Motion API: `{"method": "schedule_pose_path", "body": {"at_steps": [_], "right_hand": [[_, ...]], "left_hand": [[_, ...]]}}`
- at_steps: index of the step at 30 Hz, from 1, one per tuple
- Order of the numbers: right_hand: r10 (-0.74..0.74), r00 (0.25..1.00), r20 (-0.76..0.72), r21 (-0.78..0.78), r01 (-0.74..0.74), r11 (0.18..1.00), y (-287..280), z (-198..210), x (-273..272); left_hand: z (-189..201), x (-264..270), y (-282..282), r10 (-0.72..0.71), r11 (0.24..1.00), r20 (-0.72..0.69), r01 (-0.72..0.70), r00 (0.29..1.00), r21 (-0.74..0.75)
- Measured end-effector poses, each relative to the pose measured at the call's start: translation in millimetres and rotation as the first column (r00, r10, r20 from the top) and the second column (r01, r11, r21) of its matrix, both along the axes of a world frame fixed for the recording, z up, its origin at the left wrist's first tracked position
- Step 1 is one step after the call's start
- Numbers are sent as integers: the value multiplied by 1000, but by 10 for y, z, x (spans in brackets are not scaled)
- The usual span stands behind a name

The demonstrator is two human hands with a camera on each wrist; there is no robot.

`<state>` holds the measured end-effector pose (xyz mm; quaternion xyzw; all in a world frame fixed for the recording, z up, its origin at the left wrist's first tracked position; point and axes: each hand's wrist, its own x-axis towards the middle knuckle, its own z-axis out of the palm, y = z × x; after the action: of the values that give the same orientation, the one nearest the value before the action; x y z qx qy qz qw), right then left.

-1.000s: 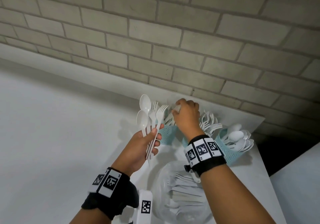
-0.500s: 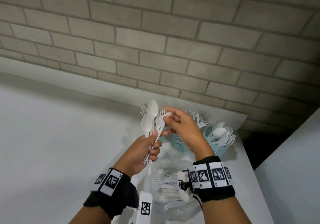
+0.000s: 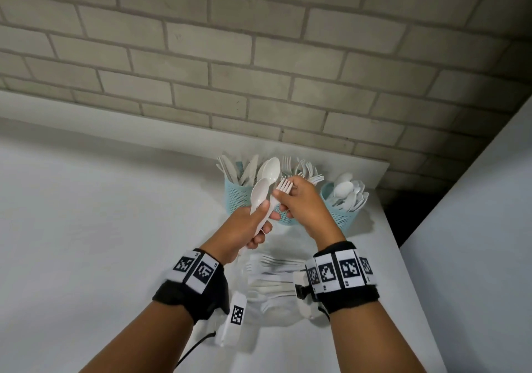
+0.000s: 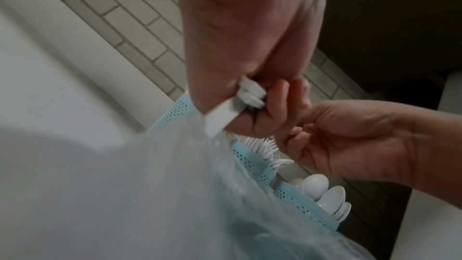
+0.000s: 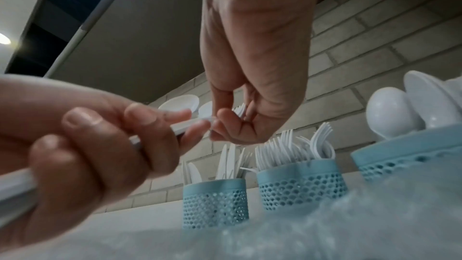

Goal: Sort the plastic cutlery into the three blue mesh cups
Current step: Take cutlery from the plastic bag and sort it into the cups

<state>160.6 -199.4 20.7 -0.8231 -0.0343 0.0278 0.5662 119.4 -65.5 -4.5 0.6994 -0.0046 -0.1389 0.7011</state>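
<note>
Head view puts my right hand [image 3: 300,199] pinching the neck of a white fork [image 3: 283,184], thumb and fingertips closed tight just below the tines. That fork is 1 of a small bundle: my left hand [image 3: 244,225] is wrapped around the handles, with 2 spoons [image 3: 266,182] fanned above my fist alongside it. The left wrist camera shows the handle ends [image 4: 247,94] jutting from the bottom of that fist.

Behind my hands stand the 3 blue mesh cups along the brick wall [image 3: 259,55]: the left cup [image 5: 215,203] holds knives, the middle cup [image 5: 301,183] holds forks, and the right cup [image 3: 344,214] is heaped with spoons. Nearer me, on the white table [image 3: 86,228], a clear plastic bag [image 3: 273,283] has more unsorted cutlery inside.

I judge the step in hand to be drawing this fork free for the middle cup. Its tines may snag the spoon bowls, and if my left grip is loose the spoons could slide out with it and drop. The spoon cup is already overfull, so a careless addition there might spill pieces over its rim.
</note>
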Motion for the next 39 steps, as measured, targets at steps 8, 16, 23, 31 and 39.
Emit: {"method": "schedule_pose_path", "body": {"at_steps": [8, 16, 23, 31, 39], "right_hand": [[-517, 790, 330, 189, 481, 856, -437, 260, 181], [-522, 585, 621, 118, 588, 800, -408, 187, 285], [-496, 507, 705, 211, 518, 829, -307, 176, 312], [-116, 850, 514, -496, 405, 768, -235, -31, 474], [-75, 970, 230, -757, 226, 613, -147, -114, 512]], "left_hand": [[-43, 45, 33, 76, 997, -81, -77, 994, -13], [-14, 129, 8, 40, 994, -106, -51, 994, -99], [-18, 150, 40, 37, 988, -71, -47, 997, -148], [-18, 153, 6, 34, 986, -44, -41, 998, -160], [-6, 141, -10, 63, 981, -52, -72, 997, -182]]}}
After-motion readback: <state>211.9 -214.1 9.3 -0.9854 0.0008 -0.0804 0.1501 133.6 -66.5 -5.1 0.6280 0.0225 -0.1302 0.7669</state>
